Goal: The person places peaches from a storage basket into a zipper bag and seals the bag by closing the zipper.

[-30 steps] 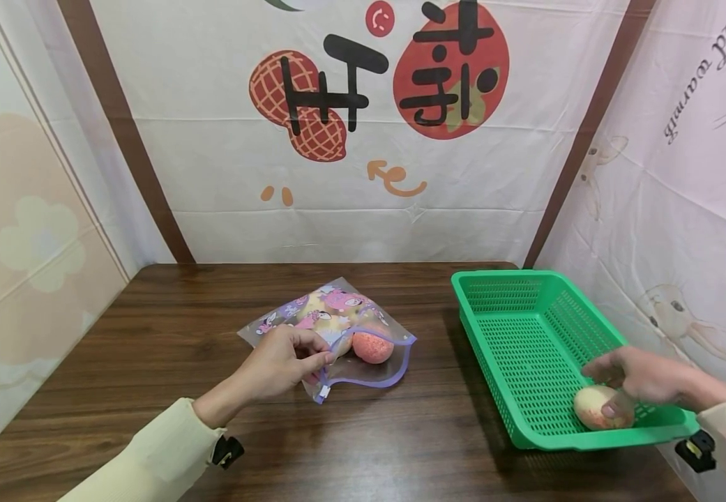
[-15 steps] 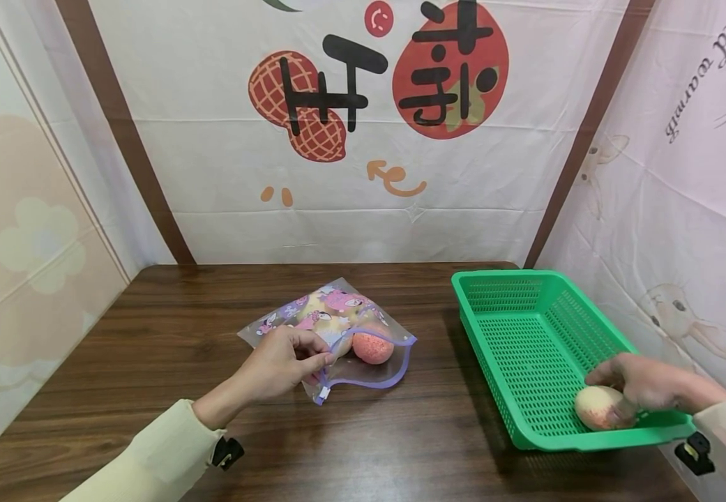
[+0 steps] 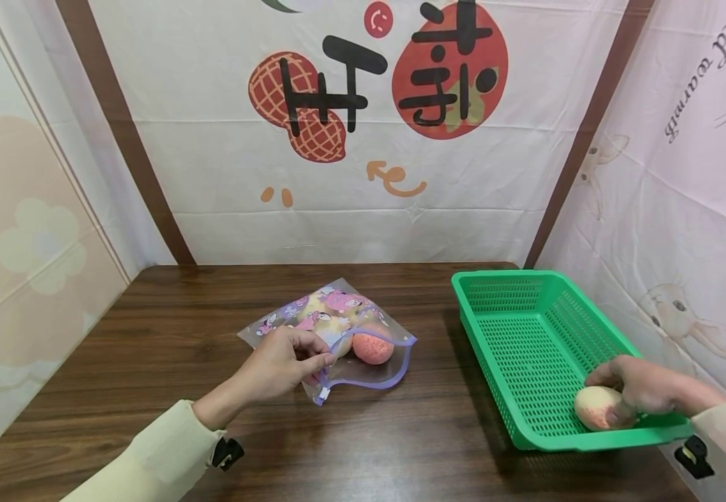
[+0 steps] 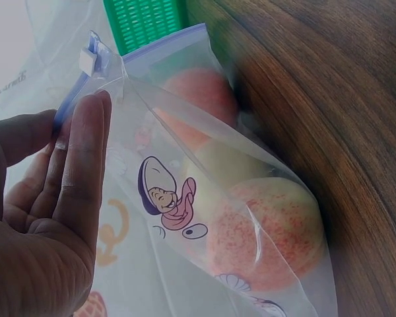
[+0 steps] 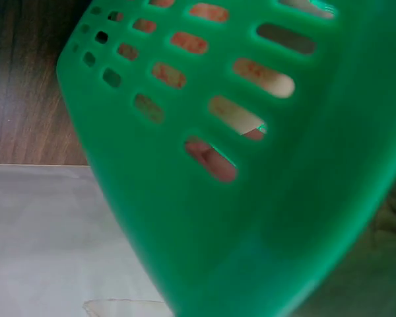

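Right hand: the right hand (image 3: 641, 392) is resting low at 4 o'clock in the head view, fingers curling over a pale pink-blushed peach (image 3: 600, 408) inside the green basket (image 3: 526, 348).
Peach in basket: it is sitting in the basket's near right corner, close to the front rim, its long axis running roughly 9 to 3 o'clock. The right wrist view is showing only blurred green mesh, so how firm the grasp is seems uncertain.
Left hand: the left hand (image 3: 281, 366) is sitting near centre, at about 7 o'clock, pinching the near edge of a clear printed zip bag (image 3: 337, 335) between thumb and fingers; the left wrist view is showing the fingers (image 4: 79, 165) lying along the bag's purple zip strip.
Bag contents: more peaches (image 4: 264, 231) are lying inside the bag, just beyond the left hand toward 1 o'clock, one reddish peach showing at its open mouth.
Key relation: the bag's mouth is facing 3 o'clock, toward the basket; the left hand is nearer the bag, the right hand nearer the basket.
Open room: bare wooden table (image 3: 149, 335) is lying between bag and basket; patterned cloth walls are closing in at 12 o'clock and on both sides.
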Demonstrator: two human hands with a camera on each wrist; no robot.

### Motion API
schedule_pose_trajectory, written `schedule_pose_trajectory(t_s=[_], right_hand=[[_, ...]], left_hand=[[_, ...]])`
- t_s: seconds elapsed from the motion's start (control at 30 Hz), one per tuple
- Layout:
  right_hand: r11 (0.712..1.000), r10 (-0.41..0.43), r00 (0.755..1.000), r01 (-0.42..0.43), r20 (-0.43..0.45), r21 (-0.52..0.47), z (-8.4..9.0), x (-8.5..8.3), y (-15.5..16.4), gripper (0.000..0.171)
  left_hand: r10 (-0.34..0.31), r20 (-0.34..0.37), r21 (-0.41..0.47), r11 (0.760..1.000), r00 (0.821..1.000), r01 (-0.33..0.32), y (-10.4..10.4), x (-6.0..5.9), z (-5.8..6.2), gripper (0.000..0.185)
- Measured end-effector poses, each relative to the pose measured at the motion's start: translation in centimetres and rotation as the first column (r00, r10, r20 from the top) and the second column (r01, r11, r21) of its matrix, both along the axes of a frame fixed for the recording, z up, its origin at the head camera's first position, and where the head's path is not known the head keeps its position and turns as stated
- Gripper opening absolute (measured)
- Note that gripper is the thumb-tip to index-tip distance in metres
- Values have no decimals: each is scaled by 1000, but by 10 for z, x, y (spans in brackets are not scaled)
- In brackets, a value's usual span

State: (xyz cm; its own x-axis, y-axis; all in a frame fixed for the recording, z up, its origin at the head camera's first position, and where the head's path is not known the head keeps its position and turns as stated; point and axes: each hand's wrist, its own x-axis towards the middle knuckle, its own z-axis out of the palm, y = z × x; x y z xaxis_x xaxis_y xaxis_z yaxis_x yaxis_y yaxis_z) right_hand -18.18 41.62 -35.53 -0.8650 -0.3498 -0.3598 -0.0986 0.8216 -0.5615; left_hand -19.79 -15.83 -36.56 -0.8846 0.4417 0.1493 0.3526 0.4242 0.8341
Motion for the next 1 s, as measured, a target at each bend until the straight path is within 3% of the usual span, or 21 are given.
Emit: schedule_pose_trajectory(t_s=[0.3, 0.57, 0.8, 1.0], right_hand=[[999, -33, 999, 33, -2, -1, 2, 1, -4, 45], [997, -80, 997, 79, -24, -22, 14, 2, -12, 51], [992, -100, 991, 92, -93, -85, 22, 7, -18, 53], [987, -160, 975, 156, -153, -38, 28, 9, -28, 63]], left_hand=[[1, -13, -5, 1000, 1000, -1, 0, 0, -1, 16], [0, 4, 4, 1000, 1000, 0, 0, 0, -1, 16], [-1, 8, 8, 1000, 1000, 1, 0, 0, 0, 16], [1, -8, 8, 1000, 1000, -1, 0, 1, -1, 16]])
